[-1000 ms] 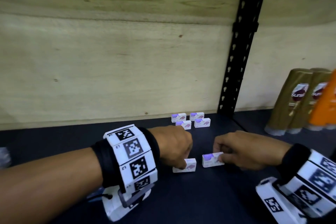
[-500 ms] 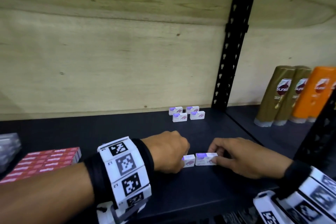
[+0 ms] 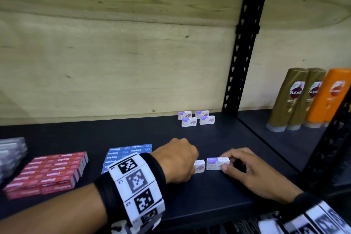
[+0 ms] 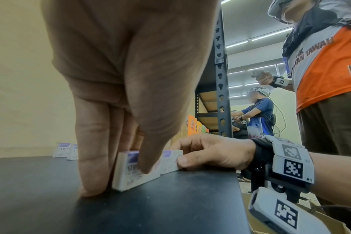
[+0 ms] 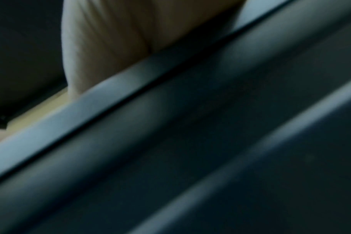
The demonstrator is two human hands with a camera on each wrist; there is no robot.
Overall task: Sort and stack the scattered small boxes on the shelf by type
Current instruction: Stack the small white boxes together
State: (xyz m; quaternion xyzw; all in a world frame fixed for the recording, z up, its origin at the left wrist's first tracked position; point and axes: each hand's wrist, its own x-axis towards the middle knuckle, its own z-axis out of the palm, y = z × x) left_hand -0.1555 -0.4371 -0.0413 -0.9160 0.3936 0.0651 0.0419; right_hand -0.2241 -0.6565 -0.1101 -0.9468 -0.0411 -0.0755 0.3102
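Two small white-and-purple staple boxes stand side by side near the front of the dark shelf [image 3: 190,135]. My left hand [image 3: 190,168] grips the left box [image 3: 199,166], fingers behind it and thumb on its front [image 4: 128,172]. My right hand [image 3: 225,163] pinches the right box [image 3: 215,163] between thumb and forefinger [image 4: 170,159]. A narrow gap shows between the two boxes. A group of matching boxes [image 3: 195,118] stands at the back by the wooden wall. The right wrist view shows only dark blur and a shelf edge.
Red staple boxes [image 3: 49,173] lie stacked at the left, with blue staple boxes [image 3: 129,151] beside them. A black upright post [image 3: 241,59] divides the shelf. Brown and orange shampoo bottles [image 3: 307,99] stand on the right section. Other people stand behind the shelf [image 4: 256,114].
The two held boxes, a second ago apart and askew, now stand level and side by side nearer the front edge. The head view has pulled back, showing the red and blue boxes.
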